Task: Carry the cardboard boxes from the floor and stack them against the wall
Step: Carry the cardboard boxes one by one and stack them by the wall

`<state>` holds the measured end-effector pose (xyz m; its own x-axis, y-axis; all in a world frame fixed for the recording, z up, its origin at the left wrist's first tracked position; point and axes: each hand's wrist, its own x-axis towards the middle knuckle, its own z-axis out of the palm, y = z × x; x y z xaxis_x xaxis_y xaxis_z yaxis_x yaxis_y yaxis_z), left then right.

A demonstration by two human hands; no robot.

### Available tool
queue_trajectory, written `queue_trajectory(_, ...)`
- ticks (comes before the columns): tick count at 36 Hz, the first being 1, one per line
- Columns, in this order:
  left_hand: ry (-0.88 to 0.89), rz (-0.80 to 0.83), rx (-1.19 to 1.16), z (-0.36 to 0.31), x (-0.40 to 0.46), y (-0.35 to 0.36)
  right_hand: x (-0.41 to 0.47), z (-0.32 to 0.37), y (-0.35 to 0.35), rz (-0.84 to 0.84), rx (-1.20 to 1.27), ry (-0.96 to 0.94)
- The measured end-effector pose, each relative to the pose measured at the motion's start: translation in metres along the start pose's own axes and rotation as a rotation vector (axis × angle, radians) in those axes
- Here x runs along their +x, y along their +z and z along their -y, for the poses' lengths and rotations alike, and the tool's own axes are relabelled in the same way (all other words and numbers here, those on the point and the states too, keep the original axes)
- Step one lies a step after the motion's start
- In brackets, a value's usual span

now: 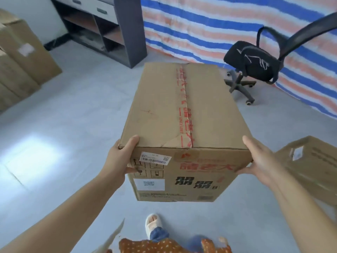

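Cardboard box (184, 125) hangs lengthwise ahead of you, left hand (118, 157) and right hand (259, 159) gripping its near corners; the stacked boxes (21, 59) lie far left.

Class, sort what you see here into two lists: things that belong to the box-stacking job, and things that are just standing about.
Part of the job:
carried box, gripped by the left hand and right hand
stacked boxes at far left
box on the floor at right

Just standing about:
office chair
shelf unit
striped tarp
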<state>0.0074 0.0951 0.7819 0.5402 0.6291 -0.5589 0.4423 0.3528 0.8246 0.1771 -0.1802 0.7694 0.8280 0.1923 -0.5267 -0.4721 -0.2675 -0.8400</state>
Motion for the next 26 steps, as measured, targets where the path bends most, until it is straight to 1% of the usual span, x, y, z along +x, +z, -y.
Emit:
queue_trajectory(7, 0.018, -0.102, -0.071, -0.033, 0.052, -0.033, 0.059, 0.049, 0.072, 0.151, -0.090, -0.019)
queue_trajectory(11, -0.004, -0.167, -0.098, -0.050, 0.080, -0.036, 0.102, 0.077, 0.101, 0.210, -0.150, -0.026)
queue_trajectory(17, -0.017, -0.307, -0.176, -0.094, 0.145, -0.030, 0.198, 0.143, 0.158, 0.334, -0.227, -0.034)
queue_trajectory(26, -0.042, -0.437, -0.296, -0.162, 0.232, -0.017, 0.317, 0.241, 0.234, 0.462, -0.346, -0.049)
